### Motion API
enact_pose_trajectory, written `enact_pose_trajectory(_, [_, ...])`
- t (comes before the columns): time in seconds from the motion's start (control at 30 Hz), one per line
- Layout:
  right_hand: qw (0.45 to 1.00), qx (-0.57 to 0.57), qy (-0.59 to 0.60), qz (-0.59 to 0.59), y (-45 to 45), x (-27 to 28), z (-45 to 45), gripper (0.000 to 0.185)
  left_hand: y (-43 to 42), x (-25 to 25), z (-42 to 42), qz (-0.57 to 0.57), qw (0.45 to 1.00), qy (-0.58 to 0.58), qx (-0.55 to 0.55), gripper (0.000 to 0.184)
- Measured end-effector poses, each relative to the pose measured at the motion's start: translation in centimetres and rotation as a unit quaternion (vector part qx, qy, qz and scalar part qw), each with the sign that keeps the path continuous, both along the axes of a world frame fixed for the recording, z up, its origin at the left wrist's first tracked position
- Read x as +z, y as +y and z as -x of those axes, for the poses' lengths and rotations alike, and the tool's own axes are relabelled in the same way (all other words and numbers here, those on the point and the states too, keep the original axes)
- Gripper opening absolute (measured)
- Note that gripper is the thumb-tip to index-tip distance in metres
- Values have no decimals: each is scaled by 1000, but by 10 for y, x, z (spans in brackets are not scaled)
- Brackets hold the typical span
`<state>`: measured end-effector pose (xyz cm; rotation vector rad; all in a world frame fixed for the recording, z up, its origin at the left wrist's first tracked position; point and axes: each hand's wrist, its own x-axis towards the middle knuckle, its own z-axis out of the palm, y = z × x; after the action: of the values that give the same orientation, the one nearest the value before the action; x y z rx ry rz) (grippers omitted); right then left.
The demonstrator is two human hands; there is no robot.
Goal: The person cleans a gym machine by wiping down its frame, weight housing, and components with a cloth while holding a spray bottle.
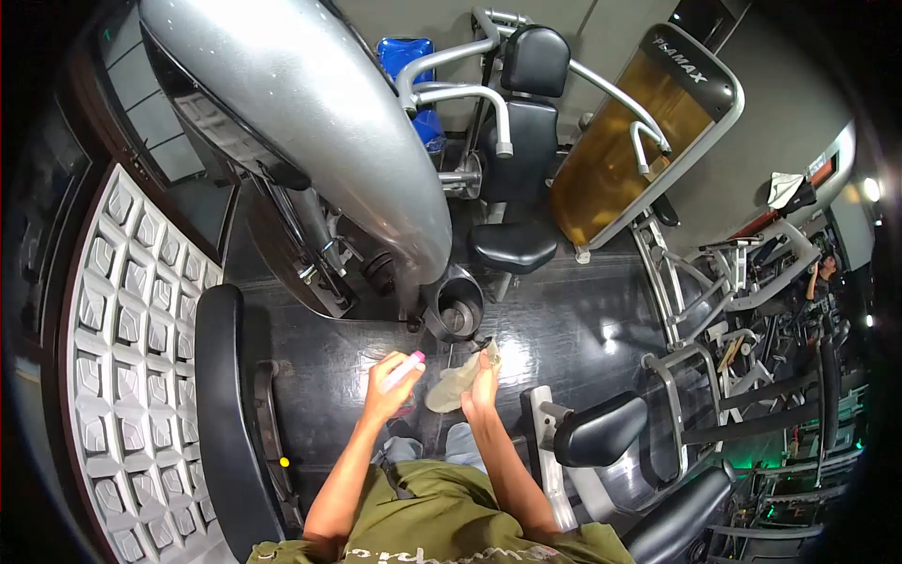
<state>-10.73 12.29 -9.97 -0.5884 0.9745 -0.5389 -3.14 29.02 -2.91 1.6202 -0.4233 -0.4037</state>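
Both forearms are pointing forward from the green shirt, left hand is holding a pink-tipped white bottle, fingers wrapped, right hand is gripping a beige cloth near it, black cylinder sitting just beyond, black seat farther back.

Both my arms stretch out in front of me, the forearms bare. My left forearm slants inward to my left hand, whose fingers are curled into a closed grip. My right forearm slants inward too, and my right hand points ahead from the wrist, also gripping. My two hands are apart, side by side, reaching about equally far forward.
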Motion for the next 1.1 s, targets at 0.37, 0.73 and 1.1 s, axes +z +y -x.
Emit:
enact_pose_trajectory(0.37, [992,15,21,123,-2,72,53,32,-59,-28,3,-50,991,-124,-29,23])
enact_pose_trajectory(0.73, [615,262,273,692,-9,122,32,29,-34,-28,-1,-35,991,-120,-53,15])
enact_pose_trajectory(1.1, [268,417,458,738,-14,100,-22,8,33,-35,-5,-24,996,-65,-60,15])
